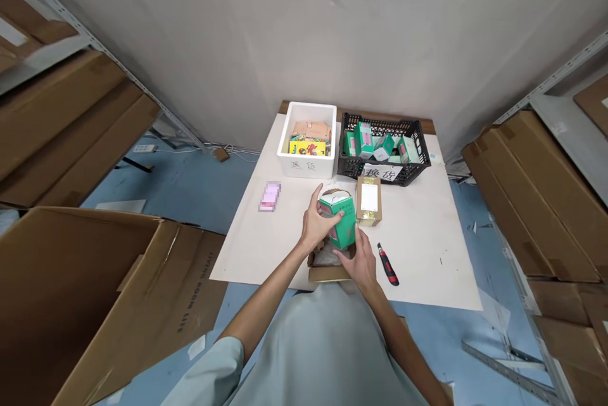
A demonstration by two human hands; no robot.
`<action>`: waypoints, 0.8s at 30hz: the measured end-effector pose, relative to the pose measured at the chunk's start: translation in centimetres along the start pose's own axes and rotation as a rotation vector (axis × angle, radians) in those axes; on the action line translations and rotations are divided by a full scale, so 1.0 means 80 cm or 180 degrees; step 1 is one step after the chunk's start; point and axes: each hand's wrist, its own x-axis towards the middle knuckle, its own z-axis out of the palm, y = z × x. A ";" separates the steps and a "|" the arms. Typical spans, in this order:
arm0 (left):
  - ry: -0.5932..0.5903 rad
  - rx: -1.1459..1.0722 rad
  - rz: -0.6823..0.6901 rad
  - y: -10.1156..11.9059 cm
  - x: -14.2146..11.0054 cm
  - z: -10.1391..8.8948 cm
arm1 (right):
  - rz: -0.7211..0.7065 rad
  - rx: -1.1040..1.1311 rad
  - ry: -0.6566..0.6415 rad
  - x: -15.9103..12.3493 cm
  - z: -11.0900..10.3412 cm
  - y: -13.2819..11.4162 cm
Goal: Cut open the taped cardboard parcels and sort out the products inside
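Observation:
A green box (346,228) with a white top is held tilted between my two hands above the table. My left hand (317,223) grips its left side, the thumb lying across the front. At its lower right, the fingers of my right hand (361,260) press against the box. Below it stands an open cardboard carton (327,275) with clear plastic inside, partly hidden by my hands. A taped brown carton (369,203) with a white label sits just beyond my right hand. To the right lies a red and black utility knife (388,265).
At the table's (427,235) back stand a white bin (306,168) with colourful packages and a black crate (408,173) holding several green boxes. A blurred pink item (270,197) lies left. A large open carton (185,279) stands on the floor; shelves with cartons (536,184) flank both sides.

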 end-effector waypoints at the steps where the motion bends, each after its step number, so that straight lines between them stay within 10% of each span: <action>1: 0.0047 -0.0006 0.0021 0.006 0.003 0.000 | 0.0030 0.0017 0.0015 0.005 0.001 -0.004; 9: -0.0177 0.0195 0.0117 0.044 0.024 -0.007 | 0.0056 0.0519 0.0136 0.031 -0.013 -0.042; 18: -0.0544 -0.0863 -0.0293 0.040 0.071 -0.020 | 0.1544 0.3659 -0.0757 0.042 -0.046 -0.078; 24: -0.0968 -0.1724 -0.0774 0.035 0.071 -0.014 | 0.2170 0.4499 -0.0987 0.029 -0.037 -0.058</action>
